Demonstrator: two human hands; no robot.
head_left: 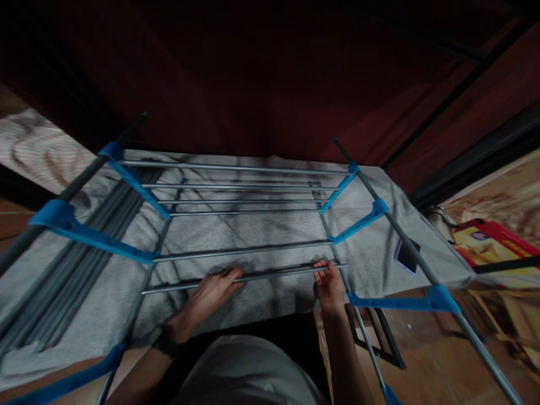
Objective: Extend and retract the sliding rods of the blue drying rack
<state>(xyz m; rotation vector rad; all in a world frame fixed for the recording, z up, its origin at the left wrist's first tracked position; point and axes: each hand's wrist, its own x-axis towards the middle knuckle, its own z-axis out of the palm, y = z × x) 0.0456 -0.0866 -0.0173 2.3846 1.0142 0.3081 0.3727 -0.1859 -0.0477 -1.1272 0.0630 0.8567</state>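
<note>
Both hands grip smooth metal rod.

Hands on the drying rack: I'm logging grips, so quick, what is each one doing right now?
Left hand: closed on the nearest rod of the rack.
Right hand: closed on the same rod, at its right end.

Dim, warm light; blackness above the grey towel-covered bed, soft shadows on it, edges around it bent and blurred.
</note>
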